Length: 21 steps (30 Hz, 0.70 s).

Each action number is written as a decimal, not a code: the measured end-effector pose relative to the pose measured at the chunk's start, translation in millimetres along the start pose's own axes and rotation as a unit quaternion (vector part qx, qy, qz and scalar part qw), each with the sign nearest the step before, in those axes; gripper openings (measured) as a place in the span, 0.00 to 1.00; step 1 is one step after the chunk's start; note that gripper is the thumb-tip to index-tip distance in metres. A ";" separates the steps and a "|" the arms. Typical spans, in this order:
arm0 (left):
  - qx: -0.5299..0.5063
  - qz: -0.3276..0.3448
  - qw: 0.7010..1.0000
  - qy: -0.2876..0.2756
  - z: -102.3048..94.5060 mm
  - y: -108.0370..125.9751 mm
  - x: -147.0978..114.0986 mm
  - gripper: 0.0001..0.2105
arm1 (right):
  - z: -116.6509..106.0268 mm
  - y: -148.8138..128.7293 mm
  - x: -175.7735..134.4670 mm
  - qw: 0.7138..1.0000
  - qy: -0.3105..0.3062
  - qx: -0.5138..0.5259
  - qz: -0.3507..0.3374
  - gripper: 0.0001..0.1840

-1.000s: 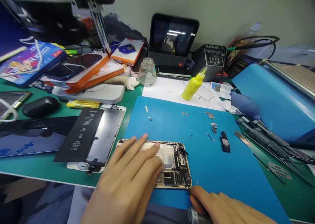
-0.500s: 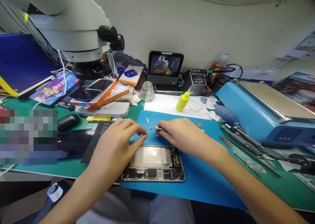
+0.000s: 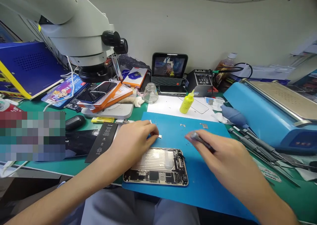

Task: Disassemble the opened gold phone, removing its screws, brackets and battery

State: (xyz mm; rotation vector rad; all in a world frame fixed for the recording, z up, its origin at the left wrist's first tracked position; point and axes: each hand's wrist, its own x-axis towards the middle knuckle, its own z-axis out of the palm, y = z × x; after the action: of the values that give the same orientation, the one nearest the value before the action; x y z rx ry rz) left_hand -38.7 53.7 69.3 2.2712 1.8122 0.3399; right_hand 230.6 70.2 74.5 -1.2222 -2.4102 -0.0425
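Observation:
An opened phone [image 3: 158, 167], its inner frame and circuit parts bare, lies on the blue mat [image 3: 210, 188]. Past its far left edge, my left hand [image 3: 135, 139] is closed, with a small silvery-white part [image 3: 160, 136] at the thumb and fingertips. To the right of the phone, above the mat, my right hand [image 3: 223, 149] is closed around a slim precision screwdriver [image 3: 206, 144] with a silvery end. Its tip is hidden or too small to make out. Small metal pieces [image 3: 203, 125] lie scattered on the mat, beyond the hands.
At the left rises a microscope [image 3: 74, 40]; under it are stacked boxes with a phone [image 3: 99, 92]. A yellow-green bottle [image 3: 186, 103] stands on white paper beside a glass jar [image 3: 150, 93]. On the right are tweezers [image 3: 260, 149] and a blue machine [image 3: 272, 119]. A black battery [image 3: 102, 141] lies left.
My right hand has moved right and toward me with the screwdriver. My left hand has shifted right, and its fingers now meet at a small silvery-white part. The view has shifted slightly.

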 end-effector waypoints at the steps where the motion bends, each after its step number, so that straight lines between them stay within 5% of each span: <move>1: 0.003 -0.001 1.000 -0.005 0.8 0.9 1.7 0.07 | 1.1 3.6 -12.9 0.999 0.033 0.012 0.001 0.23; 4: 0.015 -0.007 1.000 -0.016 3.2 2.6 5.0 0.06 | 11.6 11.4 -46.3 0.993 0.111 0.026 0.025 0.24; 10: 0.028 -0.013 1.000 -0.003 10.6 0.3 3.5 0.06 | 28.4 16.6 -72.4 0.981 0.169 0.042 0.082 0.15; 21: -0.012 0.040 0.997 0.061 10.7 -14.8 -5.2 0.12 | 37.8 26.4 -83.9 0.979 0.140 0.063 0.132 0.11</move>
State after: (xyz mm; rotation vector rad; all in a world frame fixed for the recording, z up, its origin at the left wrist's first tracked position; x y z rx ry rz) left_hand -50.2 51.6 54.3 2.3591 1.7653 0.5207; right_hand 280.4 30.7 3.0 -1.3669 -1.9665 0.0188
